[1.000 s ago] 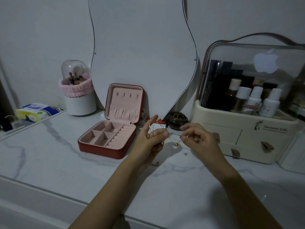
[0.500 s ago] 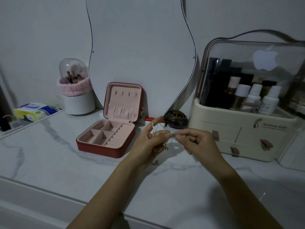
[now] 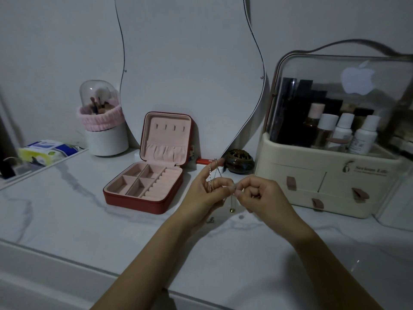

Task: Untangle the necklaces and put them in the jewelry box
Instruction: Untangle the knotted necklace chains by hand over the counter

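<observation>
The jewelry box stands open on the marble counter, its lid leaning back toward the mirror, and I take it as the landmark. All the pink compartments I can see in it hold nothing, and the 4 small hooks in the lid are bare. So, in my judgement, no necklace is put away yet.

The necklaces are in the air just to the right of the box, between the 2 hands. The left hand has a thin chain looped over its raised index finger, and its thumb and other fingers are closed on the strands below. The right hand, a little farther right of the box, pinches the chain between thumb and fingertips, and the 2 hands almost touch at that spot. A small round pendant hangs from a short strand under the hands, above the counter. How many chains are there I cannot tell; they are too fine in this dim light.

I judge the work to be in the untangling step, with the knot not yet free. What is left: to separate the chains, then to carry each one left to the box and lay it in
</observation>
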